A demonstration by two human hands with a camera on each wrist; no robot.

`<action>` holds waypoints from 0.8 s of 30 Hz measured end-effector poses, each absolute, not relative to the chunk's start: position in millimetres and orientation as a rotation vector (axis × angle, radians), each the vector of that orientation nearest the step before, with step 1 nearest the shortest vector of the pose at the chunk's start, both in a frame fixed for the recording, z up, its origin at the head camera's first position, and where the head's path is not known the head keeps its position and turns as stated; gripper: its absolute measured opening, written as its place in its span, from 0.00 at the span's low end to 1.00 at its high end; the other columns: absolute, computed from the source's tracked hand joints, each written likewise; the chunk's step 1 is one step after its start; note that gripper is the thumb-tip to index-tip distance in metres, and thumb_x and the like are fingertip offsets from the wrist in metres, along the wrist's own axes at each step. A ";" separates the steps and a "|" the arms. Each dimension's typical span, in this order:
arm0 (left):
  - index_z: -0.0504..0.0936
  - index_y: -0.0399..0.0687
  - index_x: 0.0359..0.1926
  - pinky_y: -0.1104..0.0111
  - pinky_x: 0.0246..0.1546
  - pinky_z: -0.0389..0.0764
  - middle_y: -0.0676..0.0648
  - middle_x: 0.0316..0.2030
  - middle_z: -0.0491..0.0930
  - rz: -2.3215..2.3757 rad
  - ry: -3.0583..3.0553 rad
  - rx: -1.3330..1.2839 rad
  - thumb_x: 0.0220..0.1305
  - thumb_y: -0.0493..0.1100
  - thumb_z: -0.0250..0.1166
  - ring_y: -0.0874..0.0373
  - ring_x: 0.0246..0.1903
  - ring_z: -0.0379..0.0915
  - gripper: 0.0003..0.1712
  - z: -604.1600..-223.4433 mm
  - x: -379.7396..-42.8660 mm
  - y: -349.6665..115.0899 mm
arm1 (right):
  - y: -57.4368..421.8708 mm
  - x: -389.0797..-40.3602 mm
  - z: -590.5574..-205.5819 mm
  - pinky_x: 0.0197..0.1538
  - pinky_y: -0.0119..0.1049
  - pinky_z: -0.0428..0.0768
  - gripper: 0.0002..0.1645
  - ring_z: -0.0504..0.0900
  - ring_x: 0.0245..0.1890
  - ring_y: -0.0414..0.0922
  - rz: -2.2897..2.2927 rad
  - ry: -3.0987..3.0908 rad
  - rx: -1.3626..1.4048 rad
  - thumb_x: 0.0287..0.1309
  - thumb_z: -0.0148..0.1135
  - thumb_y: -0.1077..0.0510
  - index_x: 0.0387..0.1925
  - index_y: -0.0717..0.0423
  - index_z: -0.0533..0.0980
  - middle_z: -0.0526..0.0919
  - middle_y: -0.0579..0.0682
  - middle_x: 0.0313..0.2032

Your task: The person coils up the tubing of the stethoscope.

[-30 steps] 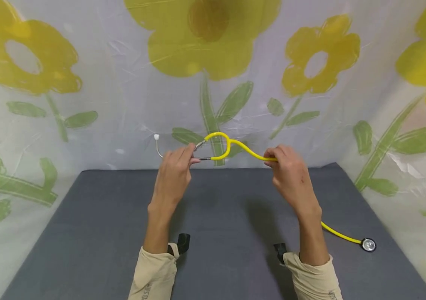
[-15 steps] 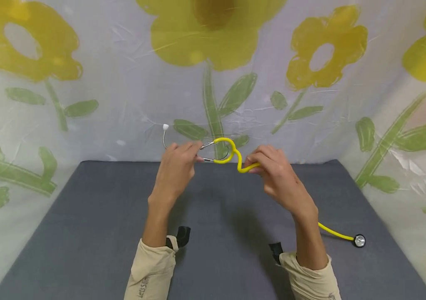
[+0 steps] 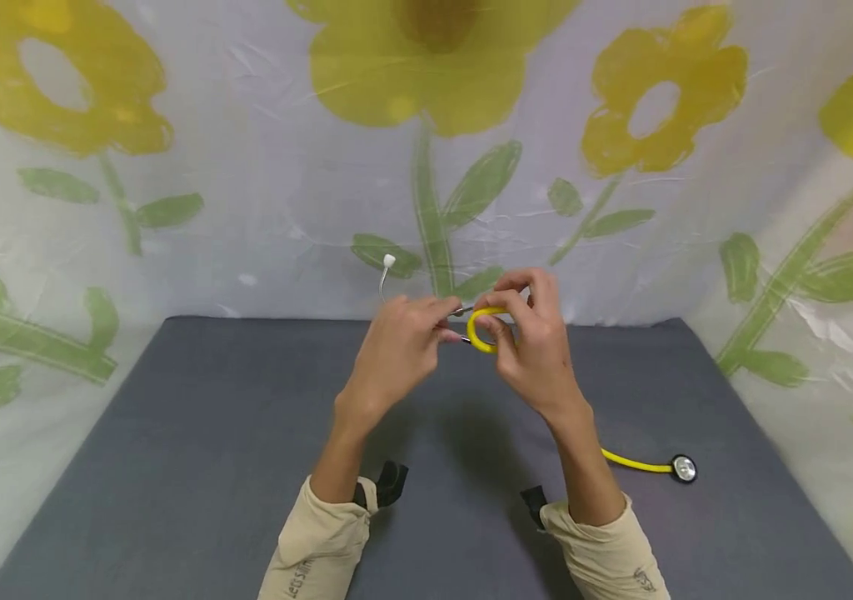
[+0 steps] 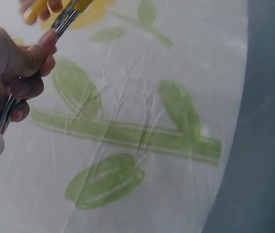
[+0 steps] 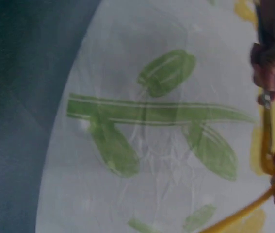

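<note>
Yellow-tubed stethoscope (image 3: 473, 335) is held up around mid-frame, above the dark grey cloth-covered tabletop (image 3: 209, 458). The left hand (image 3: 396, 346) has thumb and fingers clamped on the slim silvery metal ear tubes (image 4: 66, 23). The right hand (image 3: 536, 342) is just beside it, thumb and fingertips pinching the yellow loop where the tubing forks, upper fingers arched. One small white ear tip (image 3: 389, 261) sticks up above the left hand. The round silver chest piece with black rim (image 3: 684, 468) is lower right in the frame; can't tell if it rests on the tabletop or hangs clear.

Handling, best guess: light overall. Tubing soft, bendy, a bit grippy, won't push straight. Ear tubes stiff, smooth, likely springy and slippery. Chest piece probably the heaviest bit and the one to keep from knocks. Best hold: metal close to where the yellow starts, plus tubing at the fork. Avoid pulling on the tips.
</note>
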State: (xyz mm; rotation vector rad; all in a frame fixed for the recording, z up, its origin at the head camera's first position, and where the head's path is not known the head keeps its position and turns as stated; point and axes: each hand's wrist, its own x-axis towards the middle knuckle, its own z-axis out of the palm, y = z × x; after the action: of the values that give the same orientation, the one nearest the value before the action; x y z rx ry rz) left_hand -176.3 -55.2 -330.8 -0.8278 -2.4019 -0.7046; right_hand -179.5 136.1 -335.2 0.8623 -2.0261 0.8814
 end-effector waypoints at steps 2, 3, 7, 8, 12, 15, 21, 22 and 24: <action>0.89 0.41 0.49 0.65 0.32 0.73 0.45 0.37 0.91 -0.743 -2.398 -0.809 0.62 0.35 0.74 0.54 0.27 0.82 0.13 -330.7 -174.1 -52.0 | 132.3 -182.0 -338.0 0.49 0.48 0.68 0.06 0.71 0.47 0.60 0.845 -1.988 0.793 0.60 0.71 0.65 0.38 0.65 0.83 0.76 0.64 0.44; 0.89 0.40 0.49 0.64 0.33 0.74 0.45 0.37 0.91 -0.758 -2.396 -0.801 0.62 0.35 0.74 0.54 0.27 0.82 0.14 -330.5 -173.3 -50.8 | 130.9 -182.9 -339.2 0.50 0.51 0.68 0.06 0.71 0.47 0.61 0.830 -1.971 0.764 0.61 0.71 0.64 0.38 0.65 0.83 0.77 0.63 0.44; 0.88 0.40 0.53 0.62 0.35 0.74 0.45 0.37 0.91 -0.771 -2.401 -0.794 0.62 0.37 0.74 0.54 0.28 0.82 0.17 -329.2 -170.2 -47.7 | 127.6 -184.0 -342.6 0.51 0.55 0.66 0.07 0.71 0.43 0.60 0.786 -1.932 0.708 0.61 0.72 0.63 0.38 0.64 0.83 0.80 0.62 0.43; 0.88 0.40 0.53 0.62 0.35 0.73 0.45 0.36 0.91 -0.775 -2.403 -0.790 0.62 0.37 0.74 0.55 0.27 0.81 0.17 -328.8 -169.3 -47.3 | 127.3 -183.8 -343.1 0.50 0.55 0.66 0.07 0.71 0.43 0.60 0.776 -1.933 0.708 0.62 0.71 0.63 0.38 0.64 0.83 0.80 0.62 0.43; 0.89 0.41 0.50 0.65 0.33 0.74 0.46 0.30 0.88 -0.815 -2.401 -0.760 0.61 0.36 0.74 0.55 0.24 0.78 0.15 -326.7 -167.7 -46.7 | 126.5 -183.5 -343.5 0.49 0.55 0.66 0.07 0.72 0.44 0.59 0.736 -1.938 0.719 0.63 0.70 0.62 0.39 0.63 0.83 0.81 0.61 0.43; 0.89 0.42 0.48 0.64 0.33 0.77 0.46 0.28 0.87 -0.860 -2.400 -0.745 0.61 0.36 0.74 0.54 0.25 0.78 0.14 -325.9 -166.1 -46.8 | 126.1 -182.8 -343.6 0.47 0.54 0.66 0.07 0.73 0.44 0.59 0.700 -1.936 0.722 0.64 0.70 0.62 0.39 0.63 0.83 0.81 0.61 0.42; 0.89 0.43 0.47 0.66 0.32 0.74 0.46 0.27 0.86 -0.938 -2.393 -0.761 0.64 0.40 0.73 0.56 0.22 0.73 0.12 -320.3 -162.2 -47.2 | 124.9 -181.4 -340.9 0.48 0.54 0.67 0.06 0.73 0.44 0.59 0.700 -1.890 0.721 0.63 0.71 0.62 0.39 0.63 0.83 0.82 0.60 0.42; 0.89 0.43 0.47 0.67 0.31 0.73 0.46 0.27 0.86 -0.936 -2.389 -0.757 0.64 0.42 0.73 0.56 0.22 0.73 0.12 -320.1 -161.3 -46.5 | 125.1 -180.8 -341.0 0.49 0.55 0.67 0.06 0.73 0.44 0.59 0.706 -1.887 0.722 0.63 0.71 0.62 0.39 0.62 0.83 0.82 0.60 0.42; 0.90 0.43 0.47 0.68 0.29 0.72 0.47 0.27 0.87 -0.921 -2.375 -0.730 0.63 0.45 0.74 0.57 0.21 0.73 0.14 -320.1 -159.7 -44.5 | 125.2 -179.5 -341.2 0.51 0.56 0.68 0.07 0.73 0.45 0.59 0.716 -1.883 0.727 0.62 0.71 0.62 0.39 0.63 0.83 0.82 0.60 0.41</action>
State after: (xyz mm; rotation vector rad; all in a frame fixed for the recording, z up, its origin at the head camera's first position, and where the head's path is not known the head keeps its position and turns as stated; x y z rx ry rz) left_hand -159.7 -44.5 -320.1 -0.7302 -2.3750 -0.9211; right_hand -179.5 125.2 -341.2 0.7265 -1.8833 0.7165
